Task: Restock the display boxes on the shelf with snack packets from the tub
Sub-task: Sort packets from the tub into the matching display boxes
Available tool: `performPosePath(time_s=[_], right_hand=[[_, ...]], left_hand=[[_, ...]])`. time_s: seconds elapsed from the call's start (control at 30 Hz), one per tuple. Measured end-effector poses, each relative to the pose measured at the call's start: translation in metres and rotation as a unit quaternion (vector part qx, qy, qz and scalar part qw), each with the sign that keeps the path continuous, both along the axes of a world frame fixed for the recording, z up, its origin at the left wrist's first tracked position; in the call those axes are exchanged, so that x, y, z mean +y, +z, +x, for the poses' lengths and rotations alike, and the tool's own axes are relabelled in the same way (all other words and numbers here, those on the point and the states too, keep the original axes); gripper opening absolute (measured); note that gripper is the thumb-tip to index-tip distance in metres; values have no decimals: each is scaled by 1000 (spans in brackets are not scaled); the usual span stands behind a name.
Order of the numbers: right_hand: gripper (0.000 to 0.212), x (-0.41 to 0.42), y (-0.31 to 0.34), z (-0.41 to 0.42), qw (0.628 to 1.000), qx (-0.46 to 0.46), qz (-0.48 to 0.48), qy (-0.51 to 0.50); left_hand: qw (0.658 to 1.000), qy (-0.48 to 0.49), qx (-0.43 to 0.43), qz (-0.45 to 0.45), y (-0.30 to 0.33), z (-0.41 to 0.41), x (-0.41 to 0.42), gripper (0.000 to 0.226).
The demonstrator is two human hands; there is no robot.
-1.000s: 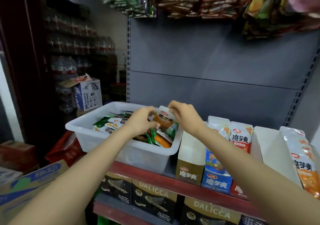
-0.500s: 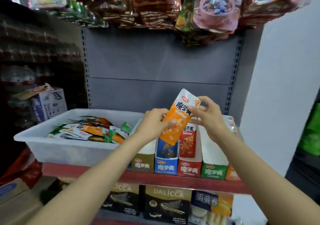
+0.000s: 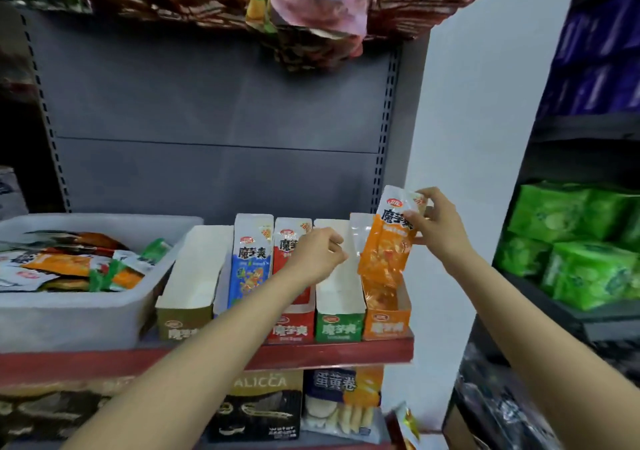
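My right hand (image 3: 434, 231) pinches the top of an orange snack packet (image 3: 386, 245) and holds it upright over the orange display box (image 3: 387, 323) at the right end of the row. My left hand (image 3: 317, 254) hovers loosely curled and empty over the green display box (image 3: 337, 326), just left of the packet. The white tub (image 3: 76, 314) with several mixed packets sits on the shelf's left side. Beside it stand an olive-brown box (image 3: 185, 325), a box with a blue packet (image 3: 250, 259) and a red box (image 3: 291, 328) with a red packet.
The boxes stand on a red-edged shelf (image 3: 311, 356) against a grey back panel. Hanging snack bags (image 3: 311, 16) crowd the top. A white wall is right of the shelf, then a dark rack with green packs (image 3: 581, 245). Boxed goods fill the lower shelf.
The orange packet came out of the tub and travelled right along the row to the orange box. My left hand let go of it; only my right hand holds it now.
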State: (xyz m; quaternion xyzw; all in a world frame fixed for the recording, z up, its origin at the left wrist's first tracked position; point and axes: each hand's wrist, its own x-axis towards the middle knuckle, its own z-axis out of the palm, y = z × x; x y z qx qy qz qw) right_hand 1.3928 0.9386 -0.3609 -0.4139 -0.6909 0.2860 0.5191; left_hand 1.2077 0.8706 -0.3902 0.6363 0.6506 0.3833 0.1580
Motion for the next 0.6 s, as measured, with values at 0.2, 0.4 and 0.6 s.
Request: performPosePath(time_s=[0.2, 0.4, 0.6], right_hand=[[22, 16, -3, 11, 999, 27, -43, 9], [20, 20, -21, 4, 993, -70, -64, 75], [28, 27, -34, -2, 966, -255, 43, 19]], left_hand=[[999, -19, 3, -44, -11, 18, 15, 41], [996, -9, -50, -71, -15, 24, 23, 50], [994, -5, -74, -81, -20, 28, 25, 46]])
